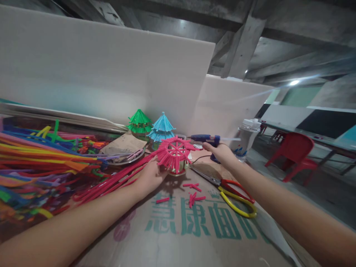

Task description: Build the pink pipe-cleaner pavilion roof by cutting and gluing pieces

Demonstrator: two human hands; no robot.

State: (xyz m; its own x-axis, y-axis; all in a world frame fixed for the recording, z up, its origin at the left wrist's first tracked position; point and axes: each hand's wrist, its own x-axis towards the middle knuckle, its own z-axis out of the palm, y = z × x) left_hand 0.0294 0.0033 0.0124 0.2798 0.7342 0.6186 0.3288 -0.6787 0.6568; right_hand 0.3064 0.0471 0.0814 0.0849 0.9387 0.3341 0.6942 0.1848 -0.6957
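Note:
My left hand (pixel 152 173) is closed around the side of a small pink pavilion model (pixel 176 155), its round roof made of fuzzy pipe-cleaner strips laid like spokes. Long pink pipe cleaners (pixel 111 181) run under and beside that hand. At the roof's right edge, my right hand (pixel 218 151) has its fingers pinched by a short pink pipe-cleaner piece (pixel 198 147); the exact contact is too small to see clearly. Just behind these fingers lies a blue glue gun (pixel 204 138), its nozzle to the left and a clear glue stick out of its back.
Scissors with red and yellow handles (pixel 236 198) lie on the cardboard (pixel 133 244) near pink offcuts (pixel 192 199). Behind stand a green model (pixel 139 120) and a blue one (pixel 162 128). Many coloured pipe cleaners (pixel 41 155) fill the left; a white-lidded container (pixel 247 137) stands right.

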